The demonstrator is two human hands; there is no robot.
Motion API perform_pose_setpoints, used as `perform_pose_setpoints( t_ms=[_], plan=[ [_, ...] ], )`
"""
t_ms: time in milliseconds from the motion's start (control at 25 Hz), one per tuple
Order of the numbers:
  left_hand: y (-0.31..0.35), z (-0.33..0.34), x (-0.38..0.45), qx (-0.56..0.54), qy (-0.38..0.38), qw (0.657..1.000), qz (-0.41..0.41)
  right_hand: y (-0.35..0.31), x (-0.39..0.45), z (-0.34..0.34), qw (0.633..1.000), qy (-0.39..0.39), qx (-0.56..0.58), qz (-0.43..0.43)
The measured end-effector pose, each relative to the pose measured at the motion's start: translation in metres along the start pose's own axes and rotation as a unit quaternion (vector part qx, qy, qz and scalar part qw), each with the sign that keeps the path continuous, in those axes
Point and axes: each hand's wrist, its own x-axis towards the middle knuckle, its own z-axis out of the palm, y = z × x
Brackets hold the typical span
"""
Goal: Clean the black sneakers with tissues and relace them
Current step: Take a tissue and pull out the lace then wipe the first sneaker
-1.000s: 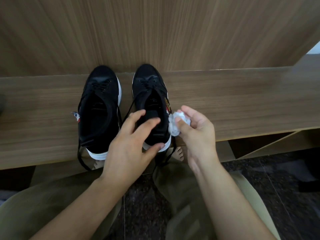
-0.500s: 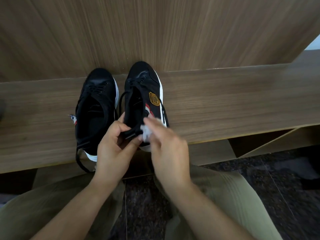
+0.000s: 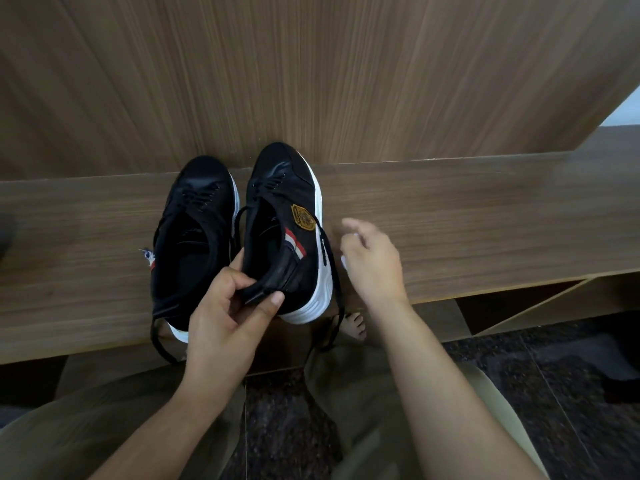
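Stage: cleaning, early | left hand (image 3: 230,308) pinching right shoe (image 3: 289,237) heel, mid-frame | right hand (image 3: 372,261) blurred, tissue (image 3: 343,260) barely visible, grip unclear | left shoe (image 3: 194,237) untouched | laces (image 3: 330,271) loose, relacing pending

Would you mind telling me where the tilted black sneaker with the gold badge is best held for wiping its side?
Probably at the heel collar, coming from the near, heel end. The black sneaker with the gold badge is tipped so its badge side and white sole face up, and its open heel rim gives fingers an edge to curl over. The left hand already pinches there, leaving the side free for the right hand.
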Motion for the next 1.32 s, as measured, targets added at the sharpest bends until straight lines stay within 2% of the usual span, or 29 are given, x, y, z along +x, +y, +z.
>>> perform_pose_setpoints(
  t_ms=[80,120,240,360,440,520,600,680,720,760,800,880,960,1080,1160,1240,1320],
  plan=[
    [0.001,0.002,-0.001,0.005,0.003,1.0,-0.005,0.002,0.001,-0.003,0.994,-0.097,-0.016,0.044],
    [0.001,0.003,-0.001,0.006,0.008,1.0,-0.007,0.002,0.001,-0.003,0.992,-0.111,-0.022,0.049],
    [0.002,0.004,-0.001,0.036,0.014,0.999,-0.004,0.005,0.006,-0.006,0.991,-0.107,-0.043,0.063],
    [0.008,0.007,0.001,0.149,-0.013,0.988,0.031,0.006,0.007,-0.016,0.993,-0.061,-0.078,0.068],
    [0.018,0.014,-0.002,0.237,-0.044,0.968,0.069,0.0,0.003,-0.028,0.996,-0.05,-0.018,0.078],
    [0.034,0.014,0.003,0.289,-0.081,0.951,0.072,-0.008,-0.005,-0.044,0.991,-0.083,0.058,0.086],
    [0.052,-0.001,0.022,0.321,-0.156,0.934,0.033,-0.015,-0.013,-0.059,0.983,-0.126,0.102,0.084],
    [0.071,-0.013,0.048,0.245,-0.211,0.945,-0.05,-0.021,-0.021,-0.069,0.976,-0.148,0.141,0.074],
    [0.077,-0.014,0.061,0.196,-0.191,0.958,-0.081,-0.024,-0.025,-0.073,0.972,-0.156,0.162,0.067],
    [0.078,-0.012,0.073,0.194,-0.158,0.963,-0.099,-0.028,-0.028,-0.076,0.968,-0.167,0.177,0.061],
    [0.077,-0.011,0.082,0.242,-0.142,0.954,-0.107,-0.032,-0.032,-0.078,0.964,-0.182,0.184,0.055],
    [0.072,-0.007,0.097,0.344,-0.191,0.909,-0.142,-0.043,-0.039,-0.08,0.956,-0.215,0.194,0.043],
    [0.077,-0.001,0.108,0.38,-0.229,0.876,-0.187,-0.054,-0.041,-0.081,0.953,-0.227,0.201,0.025],
    [0.095,-0.006,0.109,0.393,-0.238,0.855,-0.241,-0.073,-0.04,-0.083,0.961,-0.198,0.191,0.006],
    [0.107,-0.013,0.102,0.37,-0.262,0.854,-0.255,-0.088,-0.038,-0.083,0.965,-0.186,0.182,-0.002],
    [0.119,-0.021,0.098,0.3,-0.281,0.871,-0.269,-0.1,-0.038,-0.082,0.969,-0.178,0.172,-0.007],
    [0.127,-0.024,0.095,0.175,-0.287,0.894,-0.296,-0.106,-0.037,-0.074,0.974,-0.175,0.147,-0.005]
  ],
)
